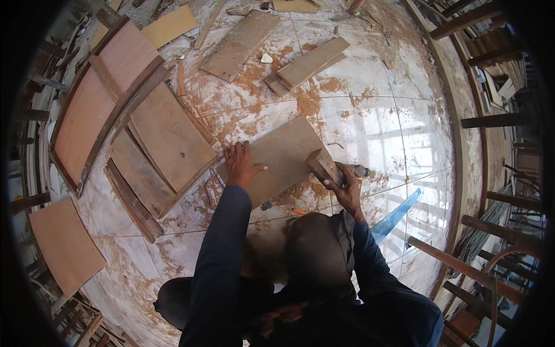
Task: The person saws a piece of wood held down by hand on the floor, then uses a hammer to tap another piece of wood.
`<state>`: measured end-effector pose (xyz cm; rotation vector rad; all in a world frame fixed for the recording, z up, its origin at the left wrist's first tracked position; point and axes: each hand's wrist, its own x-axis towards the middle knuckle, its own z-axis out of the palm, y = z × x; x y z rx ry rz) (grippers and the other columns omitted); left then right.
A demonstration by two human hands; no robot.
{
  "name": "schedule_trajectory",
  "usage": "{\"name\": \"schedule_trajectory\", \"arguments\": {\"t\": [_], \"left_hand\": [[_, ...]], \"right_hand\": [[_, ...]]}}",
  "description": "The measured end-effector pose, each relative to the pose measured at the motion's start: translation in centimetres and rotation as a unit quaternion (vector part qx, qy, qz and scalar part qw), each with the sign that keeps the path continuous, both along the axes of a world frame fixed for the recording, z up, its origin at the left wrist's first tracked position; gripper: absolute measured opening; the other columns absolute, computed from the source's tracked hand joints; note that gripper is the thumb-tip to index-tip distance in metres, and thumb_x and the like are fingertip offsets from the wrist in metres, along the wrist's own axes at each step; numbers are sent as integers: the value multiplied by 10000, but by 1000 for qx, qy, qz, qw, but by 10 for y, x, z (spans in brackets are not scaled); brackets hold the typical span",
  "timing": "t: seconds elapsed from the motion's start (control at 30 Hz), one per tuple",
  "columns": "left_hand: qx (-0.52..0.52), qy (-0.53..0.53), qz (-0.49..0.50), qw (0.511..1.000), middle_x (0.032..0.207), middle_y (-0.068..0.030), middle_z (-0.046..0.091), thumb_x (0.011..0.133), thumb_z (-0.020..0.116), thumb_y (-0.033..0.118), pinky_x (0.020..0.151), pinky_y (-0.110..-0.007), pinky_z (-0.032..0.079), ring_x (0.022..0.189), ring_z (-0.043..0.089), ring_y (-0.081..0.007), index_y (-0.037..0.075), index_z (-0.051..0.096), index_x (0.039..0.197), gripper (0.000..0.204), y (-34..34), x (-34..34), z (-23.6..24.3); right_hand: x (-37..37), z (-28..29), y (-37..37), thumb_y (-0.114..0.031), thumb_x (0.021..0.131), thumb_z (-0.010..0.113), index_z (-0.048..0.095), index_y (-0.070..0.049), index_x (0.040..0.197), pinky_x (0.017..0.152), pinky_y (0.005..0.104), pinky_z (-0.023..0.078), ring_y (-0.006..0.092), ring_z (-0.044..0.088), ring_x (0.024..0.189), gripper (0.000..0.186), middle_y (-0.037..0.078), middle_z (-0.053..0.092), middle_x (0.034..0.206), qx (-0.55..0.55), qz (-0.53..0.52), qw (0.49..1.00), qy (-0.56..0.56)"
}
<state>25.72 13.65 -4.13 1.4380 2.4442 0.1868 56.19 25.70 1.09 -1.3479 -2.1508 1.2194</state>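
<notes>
A flat brown wooden board (281,151) lies at an angle on the floor in front of me. My left hand (240,164) rests on its left end, fingers spread and stretched out. My right hand (345,188) is wrapped round a short wooden block (324,164), which stands over the board's right end. Whether the block touches the board I cannot tell. Just beyond the right hand's fingers shows a small dark grey rounded object (361,170); its kind is unclear. Right of my right forearm lies a blue saw blade (398,215).
To the left lie a framed wooden panel (110,95) and several stacked boards (173,144). More loose planks (243,46) and a pair of boards (312,63) are farther off. Sawdust covers parts of the tiled floor. Poles (462,269) jut in from the right.
</notes>
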Motion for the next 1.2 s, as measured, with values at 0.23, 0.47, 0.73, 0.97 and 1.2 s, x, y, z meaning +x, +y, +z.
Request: {"name": "schedule_trajectory", "arguments": {"t": [0.23, 0.47, 0.73, 0.97, 1.2], "left_hand": [[-55, -185, 67, 979, 1315, -241, 571, 700, 783, 633, 1025, -475, 445, 1248, 529, -389, 5, 541, 1347, 935, 2, -31, -12], [19, -58, 113, 992, 1178, -248, 670, 774, 668, 700, 958, -455, 492, 1134, 628, -388, -8, 606, 1292, 879, 19, -93, 95], [12, -38, 123, 992, 1184, -241, 670, 758, 667, 708, 956, -445, 497, 1129, 636, -368, -2, 603, 1303, 897, 34, -72, 113], [-36, -42, 93, 994, 1145, -261, 663, 774, 689, 678, 953, -480, 486, 1134, 619, -379, 31, 636, 1206, 780, 21, -11, 64], [90, 59, 87, 990, 1085, -228, 661, 819, 690, 599, 886, -528, 480, 1052, 623, -412, 15, 599, 1138, 671, 20, 4, 42]], "right_hand": [[61, -20, -25, -179, 695, 869, 603, -104, 1284, 870, 429, 525, 360, 605, 1056, 651, 153, 567, 1185, 36, 97, 994, -23], [-19, -43, 24, -50, 734, 783, 523, -146, 1377, 929, 446, 521, 394, 580, 1128, 700, 164, 501, 1271, 83, 235, 968, -19], [-73, -76, 46, -62, 785, 736, 327, -11, 1461, 1021, 447, 470, 430, 490, 1255, 792, 234, 376, 1456, 168, 94, 981, -2], [13, -68, -41, -136, 828, 716, 445, -33, 1392, 989, 495, 467, 460, 496, 1219, 634, 260, 455, 1372, 166, 2, 986, 7], [20, -80, -61, -240, 923, 672, 409, -10, 1420, 953, 505, 485, 447, 550, 1172, 607, 270, 528, 1295, 85, -19, 996, 3]]}}
